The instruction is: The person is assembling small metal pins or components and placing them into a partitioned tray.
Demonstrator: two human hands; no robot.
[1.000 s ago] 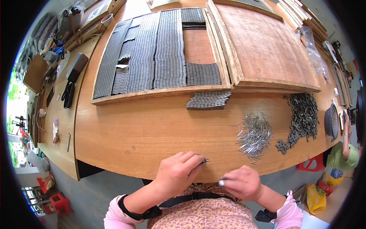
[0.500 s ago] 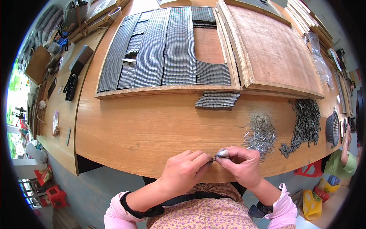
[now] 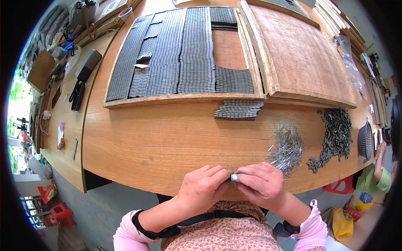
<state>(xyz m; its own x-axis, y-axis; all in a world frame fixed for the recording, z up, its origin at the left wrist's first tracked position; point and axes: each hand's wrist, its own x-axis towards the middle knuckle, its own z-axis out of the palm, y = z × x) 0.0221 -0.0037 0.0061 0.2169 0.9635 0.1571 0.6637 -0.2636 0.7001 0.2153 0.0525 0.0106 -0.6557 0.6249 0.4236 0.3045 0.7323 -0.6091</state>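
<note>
My left hand (image 3: 203,186) and my right hand (image 3: 264,184) meet at the table's near edge, fingertips pinched together. Whatever they hold between them is too small and too covered to name. A white wrapping (image 3: 234,177) shows on a fingertip of the right hand. Just beyond that hand lies a loose heap of thin silvery metal pins (image 3: 287,148). Further right spreads a pile of small dark metal pieces (image 3: 336,136). A stack of joined grey segmented strips (image 3: 238,109) rests in front of the wooden tray.
A wooden-framed tray (image 3: 180,98) holds rows of dark segmented strips. Beside it stands another wooden tray (image 3: 305,54) with a bare bottom. A dark basket (image 3: 365,141) sits at the right edge. At far right is another person's green sleeve (image 3: 372,180). A black case (image 3: 88,65) lies left.
My right hand has turned and its fingers have closed in against the left fingertips. The small dark piece that showed between the hands is now covered. The left hand has barely moved.
</note>
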